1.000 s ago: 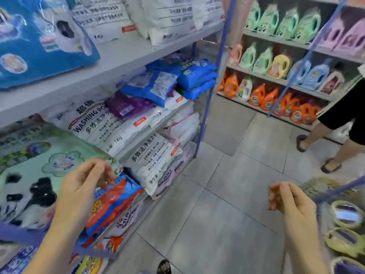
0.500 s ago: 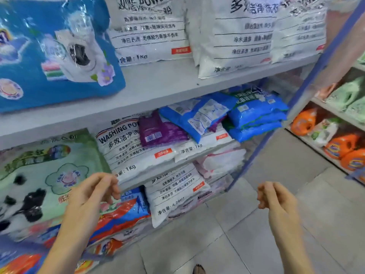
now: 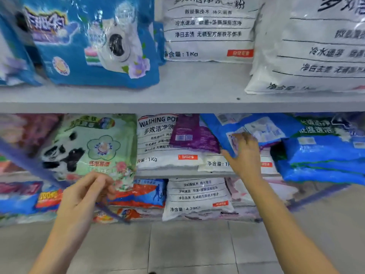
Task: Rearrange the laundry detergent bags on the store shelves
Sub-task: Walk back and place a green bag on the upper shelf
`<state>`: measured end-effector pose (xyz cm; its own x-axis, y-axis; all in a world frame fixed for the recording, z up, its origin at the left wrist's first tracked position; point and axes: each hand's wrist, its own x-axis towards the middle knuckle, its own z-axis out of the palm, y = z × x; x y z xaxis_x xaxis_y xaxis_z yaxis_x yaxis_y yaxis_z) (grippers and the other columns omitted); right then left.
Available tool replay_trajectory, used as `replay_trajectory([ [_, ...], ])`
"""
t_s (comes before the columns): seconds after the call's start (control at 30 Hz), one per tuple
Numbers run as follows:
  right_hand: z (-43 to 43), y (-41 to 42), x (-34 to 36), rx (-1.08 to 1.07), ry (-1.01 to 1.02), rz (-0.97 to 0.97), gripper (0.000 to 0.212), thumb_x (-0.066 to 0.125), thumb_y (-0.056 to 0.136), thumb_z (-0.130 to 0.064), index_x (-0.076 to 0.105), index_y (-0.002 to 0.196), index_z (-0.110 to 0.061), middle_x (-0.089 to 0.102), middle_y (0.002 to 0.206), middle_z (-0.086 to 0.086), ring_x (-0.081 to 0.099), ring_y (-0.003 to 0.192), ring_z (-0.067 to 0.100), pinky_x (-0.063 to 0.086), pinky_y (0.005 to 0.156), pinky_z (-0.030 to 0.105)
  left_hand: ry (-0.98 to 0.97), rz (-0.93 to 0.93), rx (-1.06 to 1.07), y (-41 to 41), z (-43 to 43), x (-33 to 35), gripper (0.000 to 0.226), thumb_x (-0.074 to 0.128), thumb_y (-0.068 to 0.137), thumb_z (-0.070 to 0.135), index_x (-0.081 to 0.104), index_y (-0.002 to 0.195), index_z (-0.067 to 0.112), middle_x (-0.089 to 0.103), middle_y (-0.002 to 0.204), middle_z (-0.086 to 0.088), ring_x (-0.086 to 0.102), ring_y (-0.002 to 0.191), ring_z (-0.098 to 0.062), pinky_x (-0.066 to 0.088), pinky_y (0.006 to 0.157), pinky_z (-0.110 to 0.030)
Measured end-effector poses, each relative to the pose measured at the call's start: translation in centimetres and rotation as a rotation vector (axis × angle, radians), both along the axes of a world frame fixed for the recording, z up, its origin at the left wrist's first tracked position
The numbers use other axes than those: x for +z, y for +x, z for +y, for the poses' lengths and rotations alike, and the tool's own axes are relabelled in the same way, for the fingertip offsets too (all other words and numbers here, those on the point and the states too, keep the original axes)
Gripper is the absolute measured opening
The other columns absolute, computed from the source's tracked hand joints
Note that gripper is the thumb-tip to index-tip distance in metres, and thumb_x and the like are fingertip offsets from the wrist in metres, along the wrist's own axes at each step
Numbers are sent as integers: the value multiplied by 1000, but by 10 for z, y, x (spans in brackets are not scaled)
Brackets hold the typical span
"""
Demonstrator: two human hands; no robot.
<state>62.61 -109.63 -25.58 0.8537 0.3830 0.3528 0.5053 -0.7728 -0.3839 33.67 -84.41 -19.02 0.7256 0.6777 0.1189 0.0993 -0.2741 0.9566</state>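
The right hand (image 3: 244,155) grips the lower left corner of a blue bag (image 3: 260,125), fingers curled over the top face and thumb underneath. This bag lies flat just below the grey shelf board (image 3: 177,107), tilted up at the gripped corner. It rests partly on a purple bag (image 3: 194,135) and on 2 white bags (image 3: 158,149) printed "1Kg", which lie side by side under both.

The left hand (image 3: 85,194) hangs lower, further below the board and to the left. Its fingers are loosely curled toward the thumb with nothing visible between them, in front of the bottom edge of a green panda bag (image 3: 88,147).

Below the board to the right, a stack of blue bags (image 3: 324,157) sits beside the gripped one. On top of the board stand a blue bag with a washing machine picture (image 3: 94,46), a white 1Kg bag (image 3: 209,30) and a larger white bag (image 3: 316,48). On the level further below the board lie a white bag marked 4.28 Kg (image 3: 197,196) and a red-and-blue bag (image 3: 146,192), above the tiled floor (image 3: 177,250).

0.5 s ago the right hand hung free over the floor holding nothing; it has now reached in and taken the blue bag. The left hand keeps its pose. The shelves fill more of the view, and the aisle of bottles has gone out of sight.
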Motion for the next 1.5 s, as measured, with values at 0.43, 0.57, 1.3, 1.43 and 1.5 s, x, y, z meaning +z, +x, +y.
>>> replay_trajectory([
  [0.43,2,26,2,43,-212,-120,35,79,72,-11,65,100,3,65,90,24,62,85,41,49,71,45,3,21,13,-29,-3,16,22,50,82,35,68,85,23,69,73,-9,64,64,-20,51,57,-22],
  [0.57,4,30,16,-53,-129,5,22,61,85,-3,62,106,5,64,96,27,60,89,42,46,71,43,-22,6,-1,-34,-3,19,19,52,81,32,69,81,23,68,72,-9,64,64,-18,53,59,-22],
  [1.3,-27,-110,209,453,1082,700,18,57,75,-17,74,82,-15,73,76,3,69,65,13,54,57,20,-131,-30,-708,90,-84,32,70,88,63,21,51,122,34,63,119,24,57,109,8,45,86,-10],
  [1.43,-25,-109,220,336,1161,871,35,56,76,-33,69,99,-9,73,90,8,70,77,20,58,69,29,-220,-164,-764,91,-87,54,24,79,61,7,75,79,23,75,80,7,70,74,-6,51,67,-17],
  [1.5,-25,-108,223,271,1145,959,38,55,75,-41,72,94,-14,74,90,6,71,77,19,58,67,30,-318,-205,-738,89,-87,61,27,78,56,5,76,75,24,75,77,5,70,70,-8,52,64,-19],
])
